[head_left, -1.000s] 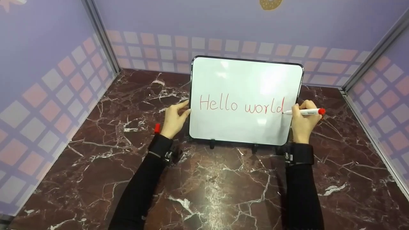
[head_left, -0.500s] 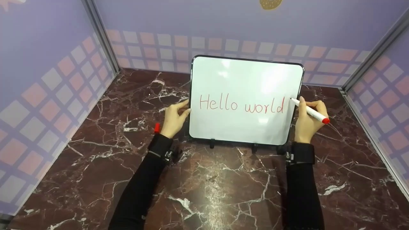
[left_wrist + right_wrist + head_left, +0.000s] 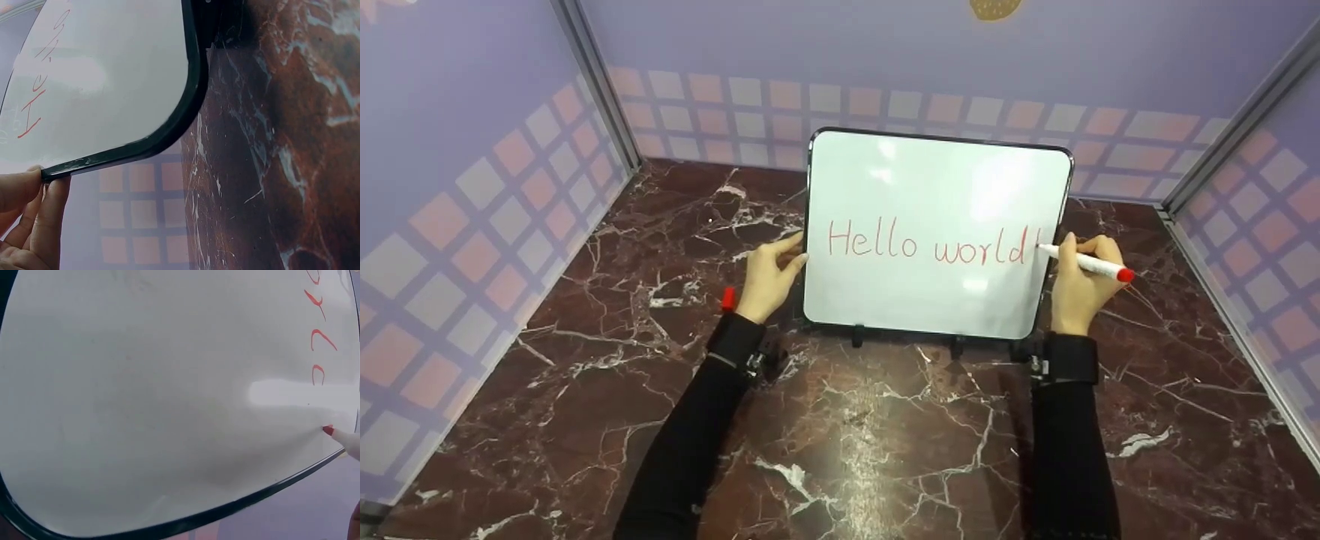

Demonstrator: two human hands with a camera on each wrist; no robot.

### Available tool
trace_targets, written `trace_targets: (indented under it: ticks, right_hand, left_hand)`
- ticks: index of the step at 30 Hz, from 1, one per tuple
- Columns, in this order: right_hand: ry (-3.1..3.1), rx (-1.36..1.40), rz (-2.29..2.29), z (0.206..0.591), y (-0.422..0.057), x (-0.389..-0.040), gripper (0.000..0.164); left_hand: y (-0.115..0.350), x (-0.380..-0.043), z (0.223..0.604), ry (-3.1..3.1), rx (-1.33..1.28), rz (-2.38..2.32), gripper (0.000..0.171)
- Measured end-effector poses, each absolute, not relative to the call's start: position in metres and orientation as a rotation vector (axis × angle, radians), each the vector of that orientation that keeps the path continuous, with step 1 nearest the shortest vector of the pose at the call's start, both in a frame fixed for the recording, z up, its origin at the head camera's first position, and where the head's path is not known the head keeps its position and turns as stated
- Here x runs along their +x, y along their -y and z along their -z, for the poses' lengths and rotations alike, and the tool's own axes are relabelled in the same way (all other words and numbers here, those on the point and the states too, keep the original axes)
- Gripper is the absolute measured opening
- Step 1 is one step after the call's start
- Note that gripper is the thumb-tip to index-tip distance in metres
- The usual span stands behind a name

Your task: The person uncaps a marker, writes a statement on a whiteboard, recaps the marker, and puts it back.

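A black-framed whiteboard point(image 3: 915, 300) stands tilted back on small black feet, bearing "Hello world" in red and a short red stroke after the "d". My left hand point(image 3: 767, 281) pinches the board's left edge between thumb and fingers, as the left wrist view also shows on the frame point(image 3: 129, 153). In my right hand point(image 3: 1076, 289) is a white marker point(image 3: 1095, 264) with a red end. Its red tip point(image 3: 328, 430) is at the board's surface near the right edge, touching it as far as I can tell. Only a sliver of that hand enters the right wrist view.
On the dark red marbled table point(image 3: 585, 420), a red marker cap point(image 3: 728, 299) lies just left of my left wrist. Purple panels with pink and white squares point(image 3: 945, 109) enclose the back and both sides.
My right hand lifts the marker from the "d", shifts right and up, then draws a short downward red stroke beside the word. The left hand keeps its grip on the board's edge.
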State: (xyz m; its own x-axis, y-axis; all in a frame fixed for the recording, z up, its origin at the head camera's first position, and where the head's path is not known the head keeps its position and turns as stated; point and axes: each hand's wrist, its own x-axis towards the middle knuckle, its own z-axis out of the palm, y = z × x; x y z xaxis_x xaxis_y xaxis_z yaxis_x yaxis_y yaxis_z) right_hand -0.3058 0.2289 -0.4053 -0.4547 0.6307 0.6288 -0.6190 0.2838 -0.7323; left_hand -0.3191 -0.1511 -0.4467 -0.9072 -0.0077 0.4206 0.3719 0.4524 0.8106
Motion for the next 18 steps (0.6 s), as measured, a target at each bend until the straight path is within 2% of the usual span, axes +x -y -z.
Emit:
trace_targets:
  ticks: [18]
  right_hand:
    - [1.527,-0.048,-1.341,0.3975,-0.2278,-0.3005,0.042]
  left_hand:
    - [0.1518,-0.3185,0.4464,2.344,-0.318,1.423,0.037]
